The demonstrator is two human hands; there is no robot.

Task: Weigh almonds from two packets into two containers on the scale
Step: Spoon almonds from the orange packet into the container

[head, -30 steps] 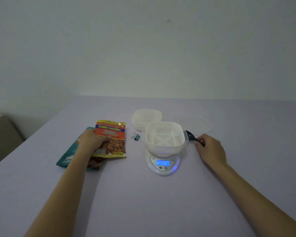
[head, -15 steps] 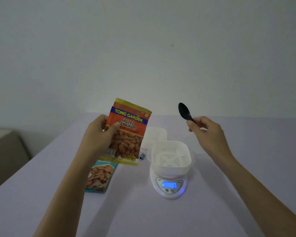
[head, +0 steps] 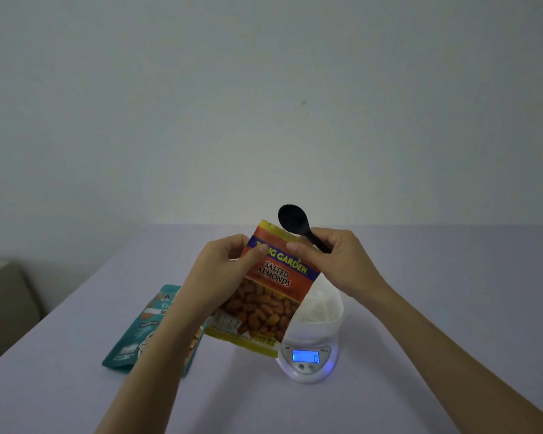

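Note:
Both hands hold an orange and yellow salted almonds packet point(head: 265, 292) up in the air, left of the scale. My left hand point(head: 220, 274) grips its upper left edge. My right hand point(head: 336, 261) pinches its top right corner and also holds a black spoon point(head: 298, 223), bowl pointing up. Behind the packet a white perforated container point(head: 323, 311) sits on a white digital scale point(head: 308, 360) with a lit blue display. A teal almond packet point(head: 138, 333) lies flat on the table at the left, partly under my left forearm.
The lilac table point(head: 420, 308) runs back to a plain wall. A beige piece of furniture point(head: 3, 302) stands past the table's left edge. The stacked spare containers and the lid behind the scale are hidden by the packet and my hands.
The packet has moved right, in front of the container. My right hand, still with the spoon, has come left and taken the packet's top corner.

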